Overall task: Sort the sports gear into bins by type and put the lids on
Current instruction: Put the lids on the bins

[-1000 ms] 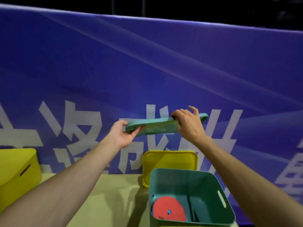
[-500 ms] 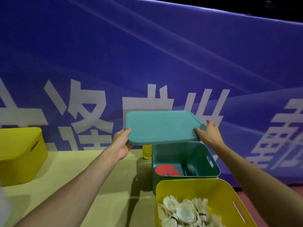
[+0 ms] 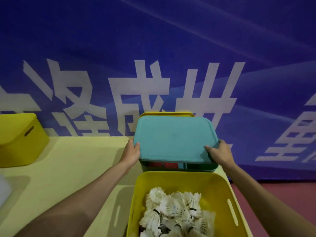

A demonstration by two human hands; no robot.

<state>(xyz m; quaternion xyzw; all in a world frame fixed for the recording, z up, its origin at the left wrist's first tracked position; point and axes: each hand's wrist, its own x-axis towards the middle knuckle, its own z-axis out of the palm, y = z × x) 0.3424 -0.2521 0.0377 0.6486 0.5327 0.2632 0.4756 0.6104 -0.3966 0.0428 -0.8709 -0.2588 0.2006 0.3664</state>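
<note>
Tabletop (image 3: 71,161): hands grip teal lid (image 3: 174,137)

Your work surface is a pale yellow table (image 3: 71,168) set against a blue banner (image 3: 153,48) with white characters. Four items rest directly on it. At the far left stands a closed yellow bin (image 3: 20,139) with its lid fitted. At the near right stands an open yellow bin (image 3: 184,182), filled with white shuttlecocks (image 3: 174,211). Directly behind it, touching or just beside its far wall, stands a teal bin (image 3: 201,167). Behind the teal bin, a yellow lid (image 3: 167,114) stands on edge against the banner. Right of the table edge you see red floor (image 3: 282,202).
</note>
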